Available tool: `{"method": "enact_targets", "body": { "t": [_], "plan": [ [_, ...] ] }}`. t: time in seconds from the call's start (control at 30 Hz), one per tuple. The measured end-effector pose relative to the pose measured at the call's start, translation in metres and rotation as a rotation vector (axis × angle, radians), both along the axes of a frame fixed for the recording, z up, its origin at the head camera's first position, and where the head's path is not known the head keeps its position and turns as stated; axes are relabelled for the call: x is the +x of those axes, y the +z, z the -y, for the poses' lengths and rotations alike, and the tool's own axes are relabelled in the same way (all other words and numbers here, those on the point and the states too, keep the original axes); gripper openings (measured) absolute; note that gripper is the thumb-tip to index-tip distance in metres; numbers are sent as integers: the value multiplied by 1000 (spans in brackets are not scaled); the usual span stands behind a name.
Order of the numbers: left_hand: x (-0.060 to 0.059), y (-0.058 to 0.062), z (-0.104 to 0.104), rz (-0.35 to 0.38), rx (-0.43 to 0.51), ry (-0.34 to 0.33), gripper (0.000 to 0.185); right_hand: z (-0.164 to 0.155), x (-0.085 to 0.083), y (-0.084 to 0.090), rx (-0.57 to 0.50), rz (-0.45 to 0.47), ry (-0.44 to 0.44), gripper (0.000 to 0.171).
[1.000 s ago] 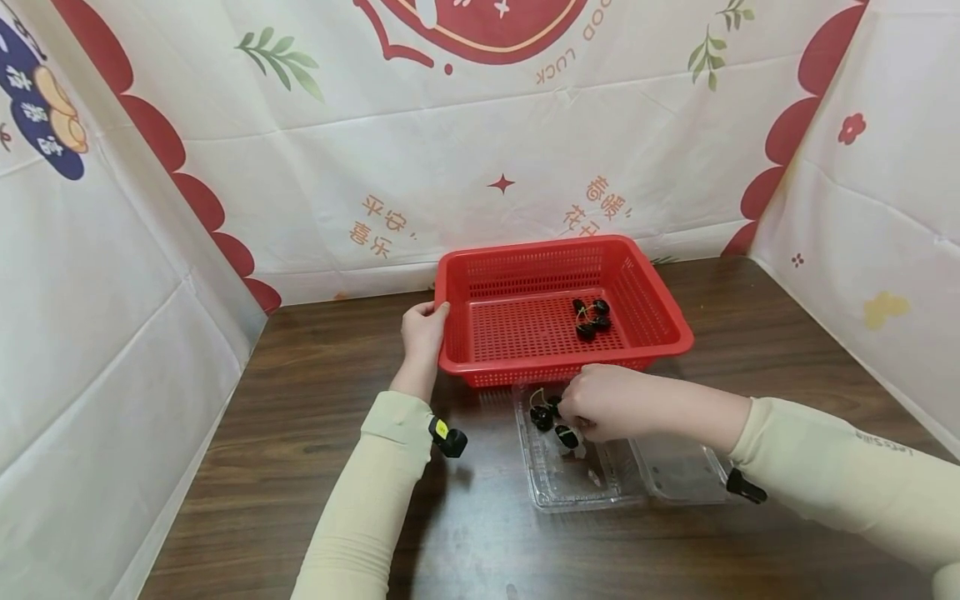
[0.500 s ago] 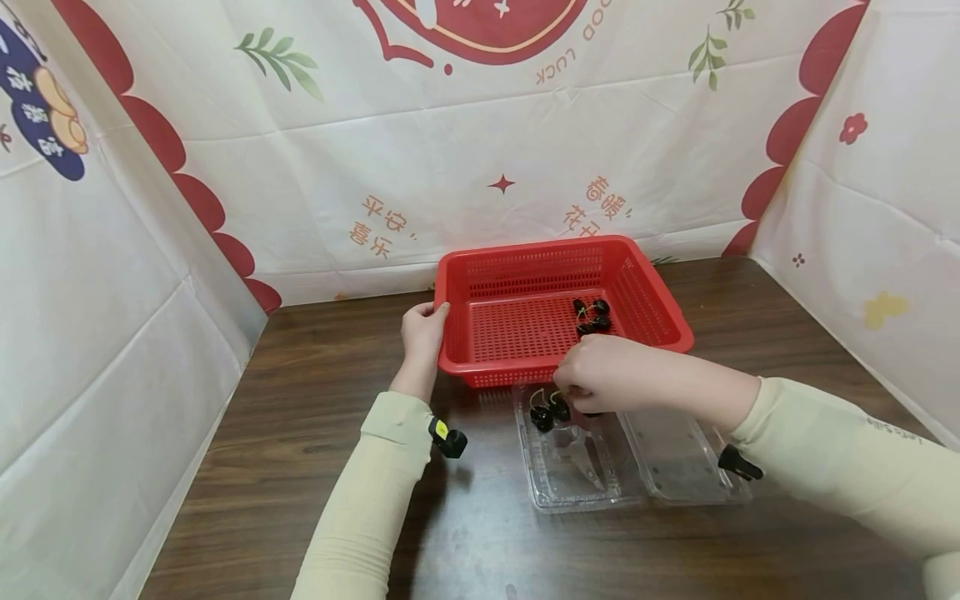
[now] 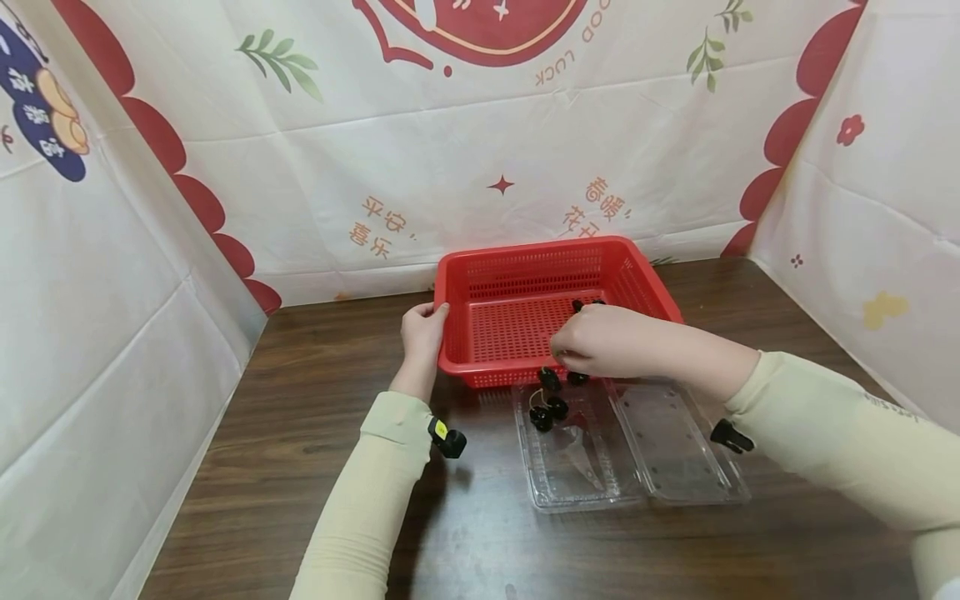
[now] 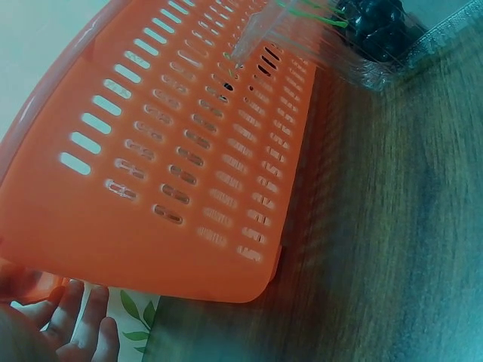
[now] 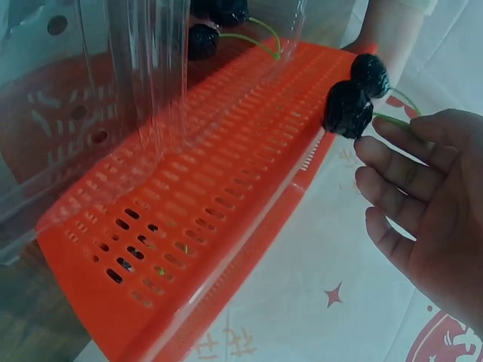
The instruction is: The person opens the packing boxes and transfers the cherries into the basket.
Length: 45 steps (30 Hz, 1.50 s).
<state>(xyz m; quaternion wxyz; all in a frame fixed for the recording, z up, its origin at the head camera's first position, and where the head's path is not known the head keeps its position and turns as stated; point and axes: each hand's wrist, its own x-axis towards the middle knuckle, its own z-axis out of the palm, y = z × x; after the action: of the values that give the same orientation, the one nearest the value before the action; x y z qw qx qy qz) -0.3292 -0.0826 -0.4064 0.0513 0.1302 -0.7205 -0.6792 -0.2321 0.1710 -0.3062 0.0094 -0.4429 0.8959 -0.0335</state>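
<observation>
Overhead, "GOOD LUCK" lettering [image 3: 577,52]

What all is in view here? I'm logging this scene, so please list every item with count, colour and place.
Basket: one, red, perforated plastic, on the table toward the backdrop.
Cherries in the basket: dark, at least one showing; the right hand hides the rest.
Held cherries: two, dark with green stems, hanging at the basket's near rim.
Clamshell box: one, clear plastic, lying open in front of the basket.
Cherries in the box: two or three, dark, at its far left corner.
Table: one, dark wood.
Backdrop cloth: white with red print, on three sides.
Left hand: grips the basket's left rim.
Right hand: pinches the held cherries' stems.
</observation>
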Motion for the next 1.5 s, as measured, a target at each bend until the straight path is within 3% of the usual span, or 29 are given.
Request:
{"method": "enact_targets", "body": {
  "t": [0.43, 0.6, 1.23, 1.5],
  "plan": [
    [0, 1, 0, 1, -12, 6, 29, -1, -25, 18, -15, 84, -43, 12],
    [0, 1, 0, -10, -19, 8, 28, 0, -39, 23, 12, 124, -76, 16],
    [-2, -1, -1, 11, -30, 11, 28, -5, -91, 30, -43, 339, -166, 14],
    [0, 0, 0, 20, -22, 11, 30, -8, -115, 24, -59, 396, -218, 15]
  ]
}}
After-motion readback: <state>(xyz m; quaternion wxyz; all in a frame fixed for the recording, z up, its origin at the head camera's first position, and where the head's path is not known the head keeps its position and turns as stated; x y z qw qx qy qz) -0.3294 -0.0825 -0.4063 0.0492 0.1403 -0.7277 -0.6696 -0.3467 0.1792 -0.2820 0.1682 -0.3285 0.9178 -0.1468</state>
